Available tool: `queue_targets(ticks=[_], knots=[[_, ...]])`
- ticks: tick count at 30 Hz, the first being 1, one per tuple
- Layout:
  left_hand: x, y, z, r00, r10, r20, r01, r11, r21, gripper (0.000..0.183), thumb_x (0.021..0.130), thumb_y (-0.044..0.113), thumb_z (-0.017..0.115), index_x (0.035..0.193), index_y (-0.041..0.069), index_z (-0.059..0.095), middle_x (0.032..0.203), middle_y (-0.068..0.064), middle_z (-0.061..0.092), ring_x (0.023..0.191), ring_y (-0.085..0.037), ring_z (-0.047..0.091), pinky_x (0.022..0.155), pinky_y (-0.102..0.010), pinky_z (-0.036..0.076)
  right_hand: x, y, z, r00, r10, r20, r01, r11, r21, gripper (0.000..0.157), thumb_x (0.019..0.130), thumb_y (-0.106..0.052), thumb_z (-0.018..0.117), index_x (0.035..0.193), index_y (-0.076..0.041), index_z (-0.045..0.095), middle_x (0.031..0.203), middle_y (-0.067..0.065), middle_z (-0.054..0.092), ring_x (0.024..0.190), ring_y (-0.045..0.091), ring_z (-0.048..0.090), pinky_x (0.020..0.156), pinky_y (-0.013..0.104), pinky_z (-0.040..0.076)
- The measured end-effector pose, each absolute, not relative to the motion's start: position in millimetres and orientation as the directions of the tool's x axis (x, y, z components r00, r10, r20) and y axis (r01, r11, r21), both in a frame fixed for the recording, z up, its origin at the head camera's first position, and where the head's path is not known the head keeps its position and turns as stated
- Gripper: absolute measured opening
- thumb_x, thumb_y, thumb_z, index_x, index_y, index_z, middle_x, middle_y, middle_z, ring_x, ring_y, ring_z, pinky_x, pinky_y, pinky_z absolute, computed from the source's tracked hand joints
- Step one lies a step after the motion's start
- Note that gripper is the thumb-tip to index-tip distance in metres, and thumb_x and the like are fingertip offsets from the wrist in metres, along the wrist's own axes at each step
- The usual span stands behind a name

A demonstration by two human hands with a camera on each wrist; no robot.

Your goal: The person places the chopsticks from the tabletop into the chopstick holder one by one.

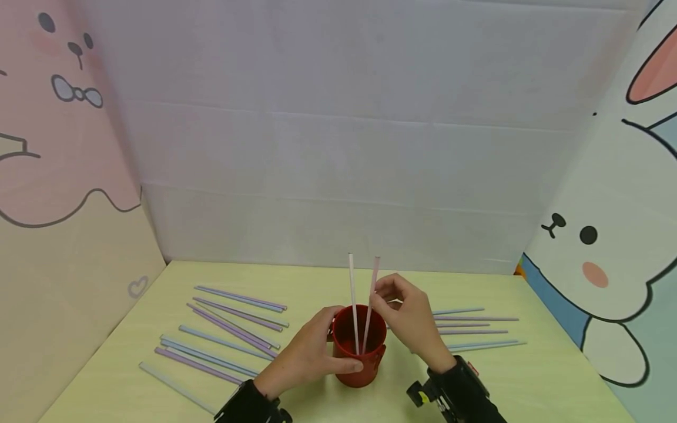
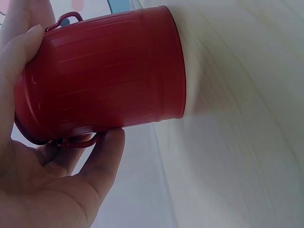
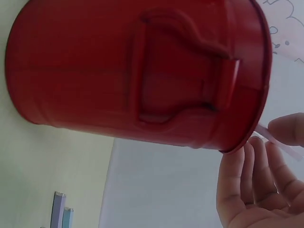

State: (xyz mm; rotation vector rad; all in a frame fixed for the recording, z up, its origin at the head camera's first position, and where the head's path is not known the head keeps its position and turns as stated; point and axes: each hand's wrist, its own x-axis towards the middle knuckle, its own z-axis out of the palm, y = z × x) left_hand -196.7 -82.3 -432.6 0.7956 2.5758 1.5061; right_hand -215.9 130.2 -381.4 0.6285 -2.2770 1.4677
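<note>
A small red metal bucket with side handles stands upright on the table. My left hand grips it from the left, the thumb across its front and fingers by the handle. Two thin sticks stand in the bucket: a white stick leaning against the rim and a pink stick to its right. At the bucket's right rim, my right hand pinches the pink stick between thumb and fingers. In the right wrist view, the pink stick shows just past the rim; its lower end is hidden.
Several purple, blue and pale sticks lie loosely side by side on the pale yellow table at the left. More blue and purple sticks lie at the right, partly behind my right hand. A white backdrop rises behind the table.
</note>
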Motion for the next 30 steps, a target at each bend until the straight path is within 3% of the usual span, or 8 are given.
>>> queue_targets(ticks=[12, 19, 24, 30], knots=[[-197, -82, -433, -0.869, 0.447, 0.213, 0.404, 0.391, 0.827, 0.085, 0.067, 0.053, 0.082, 0.136, 0.027, 0.04, 0.127, 0.009, 0.048, 0.113, -0.013, 0.05, 0.092, -0.033, 0.048, -220, 142, -382, -0.797, -0.213, 0.565, -0.595, 0.439, -0.673, 0.02, 0.086, -0.011, 0.07, 0.1, -0.022, 0.062, 0.083, -0.008, 0.062, 0.076, 0.012, 0.06, 0.066, 0.032, 0.057], [-197, -82, -431, -0.872, 0.445, 0.204, 0.392, 0.387, 0.834, 0.085, 0.066, 0.053, 0.082, 0.135, 0.026, 0.041, 0.127, 0.011, 0.048, 0.114, -0.014, 0.05, 0.091, -0.033, 0.048, -218, 174, -366, -0.719, -0.294, 0.629, -0.679, 0.488, -0.548, 0.029, 0.086, -0.012, 0.072, 0.112, -0.019, 0.06, 0.102, -0.007, 0.062, 0.091, 0.013, 0.059, 0.073, 0.042, 0.056], [-195, -83, -431, -0.875, 0.446, 0.189, 0.384, 0.399, 0.833, 0.087, 0.066, 0.055, 0.081, 0.137, 0.025, 0.039, 0.129, 0.008, 0.048, 0.114, -0.015, 0.05, 0.091, -0.033, 0.048, -221, 207, -365, -0.675, -0.399, 0.621, -0.704, 0.6, -0.38, 0.039, 0.082, -0.014, 0.075, 0.116, -0.021, 0.058, 0.11, -0.008, 0.057, 0.099, 0.011, 0.053, 0.075, 0.036, 0.053], [-195, -83, -432, -0.87, 0.455, 0.188, 0.384, 0.388, 0.838, 0.088, 0.067, 0.055, 0.081, 0.138, 0.025, 0.038, 0.131, 0.007, 0.047, 0.115, -0.014, 0.05, 0.092, -0.035, 0.047, -222, 243, -376, -0.642, -0.578, 0.504, -0.721, 0.678, -0.141, 0.047, 0.075, -0.019, 0.078, 0.116, -0.024, 0.056, 0.113, -0.006, 0.051, 0.103, 0.011, 0.046, 0.078, 0.034, 0.049]])
